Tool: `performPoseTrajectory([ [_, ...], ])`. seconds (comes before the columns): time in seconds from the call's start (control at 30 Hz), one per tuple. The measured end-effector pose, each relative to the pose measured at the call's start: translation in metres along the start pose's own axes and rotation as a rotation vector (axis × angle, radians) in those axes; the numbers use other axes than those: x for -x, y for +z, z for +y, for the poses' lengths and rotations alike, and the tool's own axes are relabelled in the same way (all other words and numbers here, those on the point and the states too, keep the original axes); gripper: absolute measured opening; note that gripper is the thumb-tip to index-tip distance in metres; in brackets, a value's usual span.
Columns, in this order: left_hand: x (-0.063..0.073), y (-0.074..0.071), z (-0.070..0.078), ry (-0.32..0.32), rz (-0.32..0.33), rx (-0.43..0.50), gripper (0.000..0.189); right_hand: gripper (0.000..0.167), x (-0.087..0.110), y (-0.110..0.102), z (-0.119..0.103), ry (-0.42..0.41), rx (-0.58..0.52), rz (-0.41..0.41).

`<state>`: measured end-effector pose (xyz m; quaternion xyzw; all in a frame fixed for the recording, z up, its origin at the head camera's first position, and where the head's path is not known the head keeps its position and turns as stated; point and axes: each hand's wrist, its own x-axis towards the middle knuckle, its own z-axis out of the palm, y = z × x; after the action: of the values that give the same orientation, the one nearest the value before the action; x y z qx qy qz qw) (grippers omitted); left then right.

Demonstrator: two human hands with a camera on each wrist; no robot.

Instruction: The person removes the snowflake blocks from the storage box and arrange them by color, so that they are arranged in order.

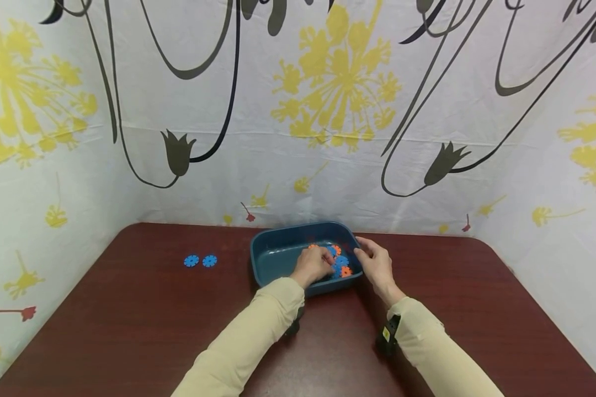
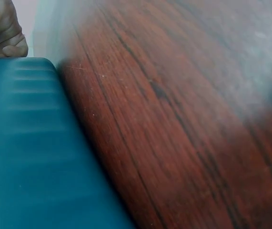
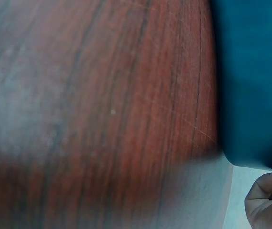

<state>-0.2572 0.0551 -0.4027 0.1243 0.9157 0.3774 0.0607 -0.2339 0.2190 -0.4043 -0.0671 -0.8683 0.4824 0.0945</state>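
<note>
A dark teal bin [image 1: 277, 269] stands on the table, with blue snowflake discs [image 1: 341, 261] and orange snowflake discs [image 1: 346, 271] gathered at its right end. My left hand [image 1: 313, 266] reaches over the near rim into the bin, palm down. Its curled fingers are right among the discs, and I cannot tell if they pinch one. At the right end, my right hand [image 1: 376, 267] holds the rim between thumb and fingers. Both wrist views mostly show the outer wall of the bin [image 2: 26, 143], with a hand at its corner.
Two blue snowflake discs [image 1: 200, 261] lie side by side on the dark red-brown wooden table [image 1: 129, 309], left of the bin. Behind the table hangs a pale cloth [image 1: 258, 110] printed with yellow and grey flowers; it comes round on both sides too.
</note>
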Motion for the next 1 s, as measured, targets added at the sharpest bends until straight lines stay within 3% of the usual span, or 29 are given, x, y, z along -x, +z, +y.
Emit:
performPoseTrajectory([
  [0.13,0.000,-0.002,-0.001,0.005,0.023,0.067,0.010,0.036,0.001,0.001,0.001,0.004,-0.001,-0.004],
  [0.37,0.001,-0.008,-0.003,-0.031,0.000,0.342,0.020,0.036,0.001,0.003,0.001,0.008,-0.008,-0.007],
  [0.53,0.003,-0.015,-0.001,-0.064,-0.003,0.475,0.024,0.036,0.001,0.003,0.000,-0.001,-0.012,-0.006],
  [0.67,0.005,-0.022,0.000,-0.073,0.006,0.540,0.022,0.036,0.001,0.002,-0.001,-0.001,-0.014,-0.004],
  [0.9,0.007,-0.033,-0.004,-0.066,0.037,0.530,0.021,0.036,0.001,0.001,-0.003,0.002,-0.009,0.001],
  [1.0,0.009,-0.041,-0.007,-0.064,0.034,0.605,0.022,0.036,0.000,0.001,-0.003,0.002,-0.005,0.004],
])
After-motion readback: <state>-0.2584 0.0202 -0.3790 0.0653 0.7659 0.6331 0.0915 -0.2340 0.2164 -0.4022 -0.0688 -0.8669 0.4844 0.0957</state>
